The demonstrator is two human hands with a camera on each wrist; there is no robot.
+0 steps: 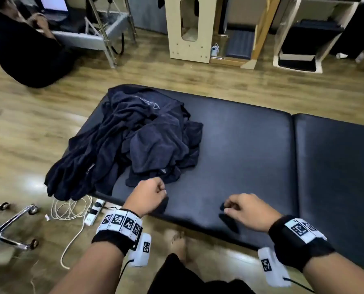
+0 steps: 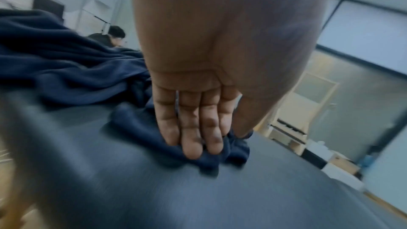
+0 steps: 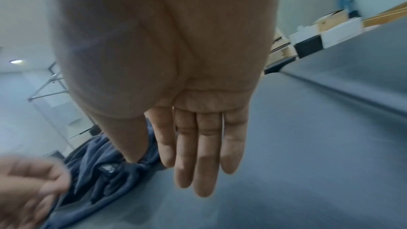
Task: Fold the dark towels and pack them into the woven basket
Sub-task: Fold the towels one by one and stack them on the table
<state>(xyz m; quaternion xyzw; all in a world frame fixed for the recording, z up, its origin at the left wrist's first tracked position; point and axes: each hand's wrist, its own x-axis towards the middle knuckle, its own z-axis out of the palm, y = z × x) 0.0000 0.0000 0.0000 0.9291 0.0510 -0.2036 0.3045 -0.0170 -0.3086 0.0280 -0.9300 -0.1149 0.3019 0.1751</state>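
Note:
A crumpled heap of dark navy towels [image 1: 138,141] lies on the left end of a black padded bench [image 1: 251,155], with part of it hanging over the left edge. My left hand [image 1: 162,192] is at the heap's near edge. In the left wrist view its fingers [image 2: 191,145] and thumb pinch a bunched towel corner [image 2: 233,151] against the bench. My right hand [image 1: 226,209] hovers over bare bench to the right. In the right wrist view its fingers [image 3: 204,171] are straight and hold nothing, and the towels [image 3: 99,171] lie beyond the thumb. No woven basket is in view.
A chrome chair base [image 1: 11,225] and a power strip with cables [image 1: 92,211] lie on the wooden floor left of the bench. A person in black [image 1: 24,49] sits at the far left. Pale wooden furniture [image 1: 189,28] lines the back. The bench extends to the right.

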